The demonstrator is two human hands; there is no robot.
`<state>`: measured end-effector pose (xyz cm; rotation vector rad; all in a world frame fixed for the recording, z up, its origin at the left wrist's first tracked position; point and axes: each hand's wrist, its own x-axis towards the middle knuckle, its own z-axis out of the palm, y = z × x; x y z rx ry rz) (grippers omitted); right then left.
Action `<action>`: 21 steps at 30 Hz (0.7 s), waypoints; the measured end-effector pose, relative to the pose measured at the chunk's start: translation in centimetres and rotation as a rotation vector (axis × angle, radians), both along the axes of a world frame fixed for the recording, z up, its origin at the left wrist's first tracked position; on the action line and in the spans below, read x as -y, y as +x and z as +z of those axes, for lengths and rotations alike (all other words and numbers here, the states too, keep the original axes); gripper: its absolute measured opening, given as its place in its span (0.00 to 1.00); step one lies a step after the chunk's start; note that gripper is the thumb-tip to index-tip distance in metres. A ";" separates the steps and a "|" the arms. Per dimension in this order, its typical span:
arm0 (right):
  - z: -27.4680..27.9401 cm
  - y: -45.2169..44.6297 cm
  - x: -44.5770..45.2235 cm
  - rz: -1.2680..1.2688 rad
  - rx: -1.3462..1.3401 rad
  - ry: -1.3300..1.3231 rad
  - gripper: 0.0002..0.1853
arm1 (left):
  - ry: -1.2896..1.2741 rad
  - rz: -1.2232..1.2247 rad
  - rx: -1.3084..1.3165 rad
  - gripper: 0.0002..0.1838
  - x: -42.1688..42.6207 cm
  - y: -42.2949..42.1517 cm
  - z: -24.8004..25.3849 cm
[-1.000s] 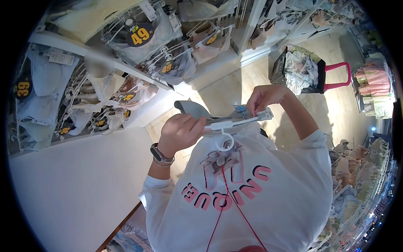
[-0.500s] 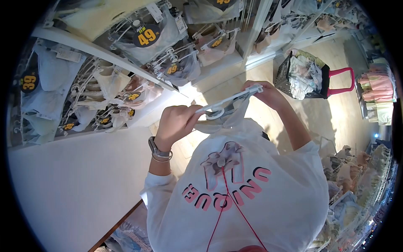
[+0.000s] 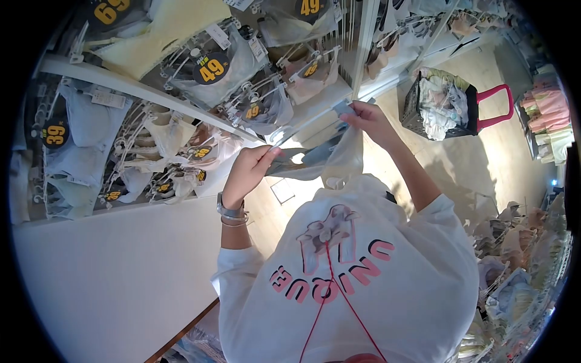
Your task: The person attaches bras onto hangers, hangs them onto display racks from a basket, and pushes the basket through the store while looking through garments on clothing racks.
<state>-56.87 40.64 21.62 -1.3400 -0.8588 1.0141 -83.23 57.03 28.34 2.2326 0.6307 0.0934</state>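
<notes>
Both ends of the grey, soft-fabric, cupped garment point(image 3: 346, 158) are pinched: L hand point(image 3: 249, 170) and R hand point(image 3: 370, 123), set apart. Pos.: in front of white, pink-lettered shirt point(image 3: 387, 302). Rec.: grip edges only, w/ light, even tension, approx. level.

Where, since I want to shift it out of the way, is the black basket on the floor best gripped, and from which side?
Probably by the outer bar of the pink handle, coming from the picture's right: the loop juts that way from the black basket, with floor showing through its opening. The right hand looks nearer, but it holds the pale garment.
</notes>
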 end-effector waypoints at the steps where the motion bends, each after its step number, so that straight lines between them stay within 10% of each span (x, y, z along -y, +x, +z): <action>1: -0.1 0.2 0.1 0.001 0.034 -0.015 0.13 | -0.033 0.000 0.046 0.15 0.0 0.0 -0.8; 10: 0.5 -0.4 -0.6 -0.096 0.629 0.201 0.34 | -0.059 0.012 -0.034 0.13 1.9 0.1 -0.9; 15: 1.1 -1.5 -2.6 0.165 0.570 0.099 0.10 | -0.065 0.032 0.000 0.13 0.7 -1.7 -2.1; 21: 0.8 -1.1 -5.8 0.201 0.556 0.090 0.08 | 0.212 0.201 -0.023 0.19 -1.3 -2.8 -0.7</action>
